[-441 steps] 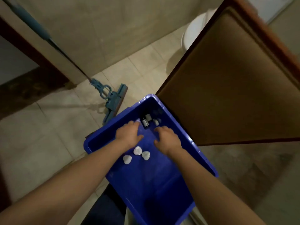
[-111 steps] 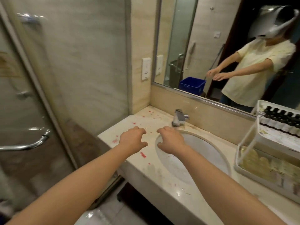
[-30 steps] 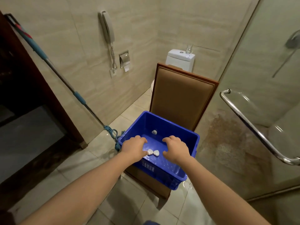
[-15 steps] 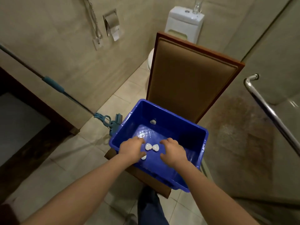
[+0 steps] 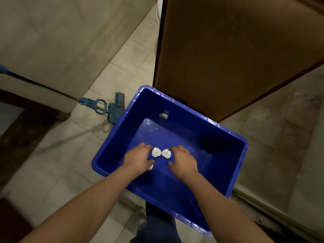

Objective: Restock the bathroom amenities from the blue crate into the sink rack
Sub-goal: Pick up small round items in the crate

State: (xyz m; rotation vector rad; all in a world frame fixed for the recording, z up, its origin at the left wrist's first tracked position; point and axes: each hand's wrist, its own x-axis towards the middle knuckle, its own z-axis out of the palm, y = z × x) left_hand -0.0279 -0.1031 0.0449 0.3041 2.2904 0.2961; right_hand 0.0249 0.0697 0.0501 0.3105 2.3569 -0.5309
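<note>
Fingers (image 5: 146, 147) of left hand (image 5: 138, 159), right hand (image 5: 183, 161) curled against two white heart-shaped soaps (image 5: 156, 152), grip unclear; glossy blue plastic crate (image 5: 122, 135).

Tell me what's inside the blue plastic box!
The blue plastic crate holds two white heart-shaped pieces between left hand and right hand, a small white piece by the far wall, another piece half covered by the left hand. Shadow hides one corner.

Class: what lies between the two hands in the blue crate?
Head view: two small white heart-shaped pieces, side by side on the crate floor, between the left hand and the right hand.
</note>
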